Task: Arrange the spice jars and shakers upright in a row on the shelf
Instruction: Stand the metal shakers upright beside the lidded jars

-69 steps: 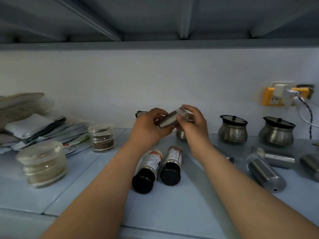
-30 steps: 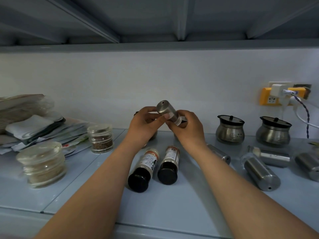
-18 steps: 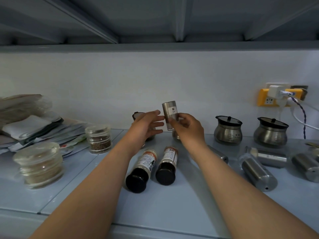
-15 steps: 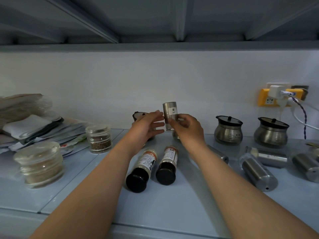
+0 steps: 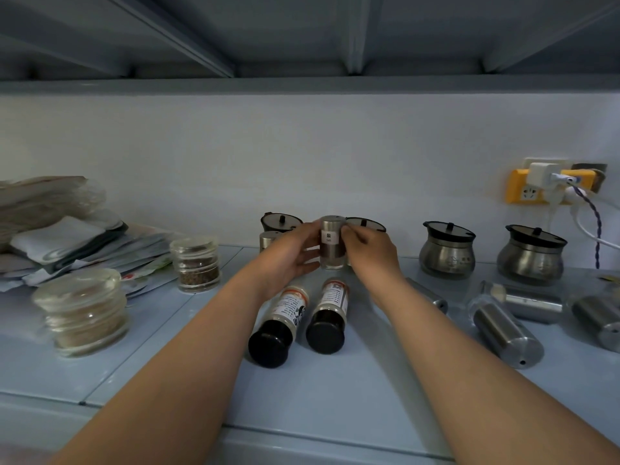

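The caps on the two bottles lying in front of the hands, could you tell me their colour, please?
Black, both caps, clearest in the head view.

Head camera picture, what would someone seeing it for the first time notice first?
First, the two hands, left hand and right hand, holding a small metal shaker upright at the back middle of the shelf. Next, two black-capped bottles lying side by side between the forearms. Then several metal shakers lying tipped over on the right.
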